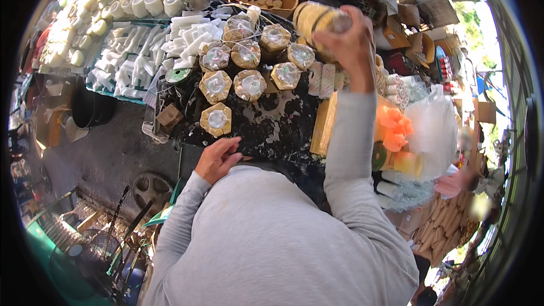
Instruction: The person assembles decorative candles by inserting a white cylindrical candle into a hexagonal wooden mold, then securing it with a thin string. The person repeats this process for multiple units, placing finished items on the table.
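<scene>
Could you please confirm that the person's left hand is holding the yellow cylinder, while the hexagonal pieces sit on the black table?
Not quite: the head view shows the right hand holding the yellow cylinder. The hexagonal pieces do sit on the black table.

Dark worktop, crowded toward the top

The black worktop (275, 116), spattered with pale marks, fills the upper centre of the frame. Gold-edged hexagonal pieces (249, 85) stand on it in a loose cluster. White sticks (192, 34) lie heaped at upper left; a gold-coloured block (323, 127) sits right of centre.
</scene>
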Demonstrator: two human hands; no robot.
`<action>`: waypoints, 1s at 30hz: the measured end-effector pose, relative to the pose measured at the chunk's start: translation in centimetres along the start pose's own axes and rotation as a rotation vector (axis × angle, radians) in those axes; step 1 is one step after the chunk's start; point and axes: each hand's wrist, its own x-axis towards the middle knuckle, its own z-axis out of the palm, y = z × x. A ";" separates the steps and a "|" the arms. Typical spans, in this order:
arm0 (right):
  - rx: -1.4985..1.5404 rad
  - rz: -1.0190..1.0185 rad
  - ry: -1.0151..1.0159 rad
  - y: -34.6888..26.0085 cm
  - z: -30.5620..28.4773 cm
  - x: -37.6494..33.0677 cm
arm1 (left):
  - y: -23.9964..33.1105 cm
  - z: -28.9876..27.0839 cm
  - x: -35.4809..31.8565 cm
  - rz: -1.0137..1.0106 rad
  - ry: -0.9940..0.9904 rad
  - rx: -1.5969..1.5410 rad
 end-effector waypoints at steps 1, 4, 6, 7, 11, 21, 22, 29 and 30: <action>0.111 0.032 -0.062 -0.5 -1.6 -3.4 | 1.1 0.0 1.2 0.083 -0.051 -0.006; 0.275 0.191 -0.271 -1.5 -3.2 -11.9 | 3.8 1.6 3.6 0.094 -0.166 -0.214; 0.298 0.308 -0.434 -1.8 -1.7 -16.6 | 4.2 3.4 4.2 0.111 -0.160 -0.207; 0.295 0.396 -0.508 -1.8 -0.2 -19.0 | 3.9 4.3 3.9 0.162 -0.127 -0.095; 0.055 0.395 -0.635 -1.4 6.6 -26.3 | 0.5 6.8 3.3 -0.035 -0.186 0.117; 0.510 0.580 -0.778 5.9 11.7 -27.0 | -6.3 9.4 3.9 -0.465 0.089 0.009; 0.629 0.617 -0.830 6.7 11.7 -26.9 | -6.7 9.6 4.1 -0.485 0.116 -0.053; 0.509 0.486 -0.824 8.7 13.3 -26.1 | -5.8 9.4 5.0 -0.677 0.156 -0.404; 0.490 0.489 -0.822 8.6 13.3 -26.0 | -5.5 9.4 5.0 -0.694 0.165 -0.438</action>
